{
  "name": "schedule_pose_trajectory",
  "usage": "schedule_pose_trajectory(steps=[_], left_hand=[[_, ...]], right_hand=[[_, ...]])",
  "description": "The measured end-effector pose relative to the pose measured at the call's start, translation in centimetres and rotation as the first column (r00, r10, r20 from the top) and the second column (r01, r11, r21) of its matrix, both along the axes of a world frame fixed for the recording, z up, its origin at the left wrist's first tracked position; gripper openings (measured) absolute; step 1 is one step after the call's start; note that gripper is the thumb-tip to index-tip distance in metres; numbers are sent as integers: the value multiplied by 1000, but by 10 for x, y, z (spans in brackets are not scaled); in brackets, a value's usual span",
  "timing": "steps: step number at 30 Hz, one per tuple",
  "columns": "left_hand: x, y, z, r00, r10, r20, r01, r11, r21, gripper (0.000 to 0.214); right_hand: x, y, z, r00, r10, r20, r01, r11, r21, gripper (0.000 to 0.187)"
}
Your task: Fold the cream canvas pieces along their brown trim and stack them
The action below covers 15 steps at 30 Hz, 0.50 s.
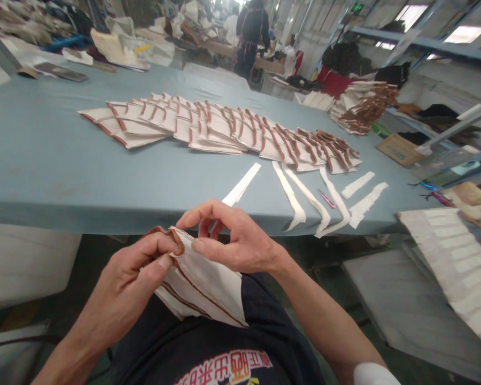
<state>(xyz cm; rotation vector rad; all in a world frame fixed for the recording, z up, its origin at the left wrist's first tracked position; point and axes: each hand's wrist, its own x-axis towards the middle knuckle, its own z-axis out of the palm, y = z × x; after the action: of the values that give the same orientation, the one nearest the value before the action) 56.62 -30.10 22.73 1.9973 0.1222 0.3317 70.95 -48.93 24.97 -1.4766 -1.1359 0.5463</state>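
Presently, the left hand (138, 275) is pinching the brown-trimmed corner of a white fabric panel (214, 283) between thumb and forefinger, the brown trim (179, 243) curling up beside the thumb. The right hand (238, 238) is bending over the upper edge of the same panel; its forefinger is reaching to the edge and its thumb is lying against the white face, while the other fingers are curling inward. Whether that hand is gripping the cloth or merely touching it, I cannot tell. The panel is hanging at a slant in front of the person's dark printed shirt (232, 353), just short of the near edge of the blue-grey table (36, 171), and is showing brown lines along its lower part. Beyond the hands, a long row of overlapping brown-trimmed panels (220, 128) is stretching across the table. Several white strips (291, 198) are lying between that row and the near edge, with a small purple tool (326, 199) resting among them, its kind being too small to confirm. A stack of brown-edged pieces (363, 107) is standing at the far right, near a cardboard box (398, 149). In the background, a person in dark clothing (253, 35) is standing.
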Motion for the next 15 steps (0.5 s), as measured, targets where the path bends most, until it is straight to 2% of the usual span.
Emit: schedule_pose_trajectory(steps=[3,6,10,12,15], left_hand=[[2,0,13,999,10,46,-12,999,49,28],[3,-1,25,997,13,75,-20,995,95,29],[3,-1,30,996,-20,83,12,995,96,28],[1,1,29,996,-37,76,28,994,106,28],[-1,4,27,997,-27,74,18,993,117,28]], right_hand=[[0,3,-1,996,81,24,-80,997,-8,29],[0,7,-1,993,96,62,-96,995,-9,28],[0,10,-2,967,89,239,-103,994,46,17],[-2,9,-2,918,54,394,-89,993,71,12],[-5,6,-3,800,-26,600,-28,996,79,16]])
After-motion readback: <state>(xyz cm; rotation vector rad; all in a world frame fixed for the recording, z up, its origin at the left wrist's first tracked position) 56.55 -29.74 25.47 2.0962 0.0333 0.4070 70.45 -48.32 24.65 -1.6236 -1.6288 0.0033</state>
